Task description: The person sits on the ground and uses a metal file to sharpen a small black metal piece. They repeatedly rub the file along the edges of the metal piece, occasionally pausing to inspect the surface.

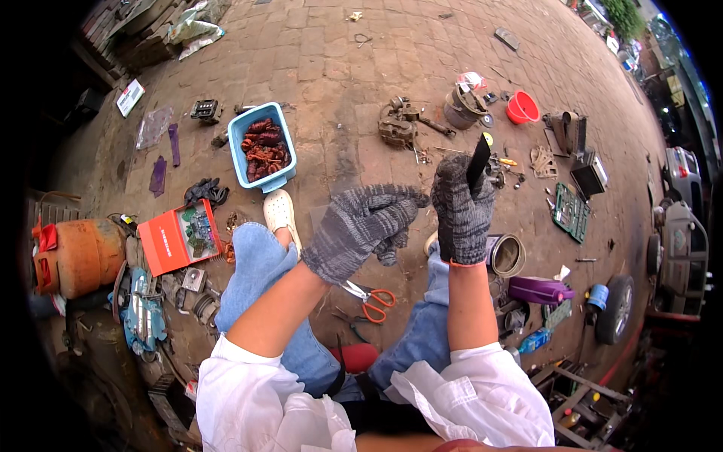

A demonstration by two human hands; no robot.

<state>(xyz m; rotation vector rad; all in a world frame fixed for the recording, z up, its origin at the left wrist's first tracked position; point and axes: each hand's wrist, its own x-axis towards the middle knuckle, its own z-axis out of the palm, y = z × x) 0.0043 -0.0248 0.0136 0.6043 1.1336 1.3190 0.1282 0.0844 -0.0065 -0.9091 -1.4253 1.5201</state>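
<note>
Black strip (pixel 478 161) jutting above right grip (pixel 462 215), pinched in it, left grip (pixel 363 230) nearby, hold unclear

The person (pixel 267 324) is wearing speckled gray knit gloves (pixel 354 230), the right one with an orange edge (pixel 468 264), plus a white shirt (pixel 260 407) with loose sleeves (pixel 493 384), blue jeans (pixel 256 282) and a cream shoe (pixel 279 212).

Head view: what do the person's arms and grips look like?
Left grip and right grip wear mottled grey-and-black knit gloves, the right one with an orange-red cuff edge. Loose white sleeves leave the forearms bare.
</note>
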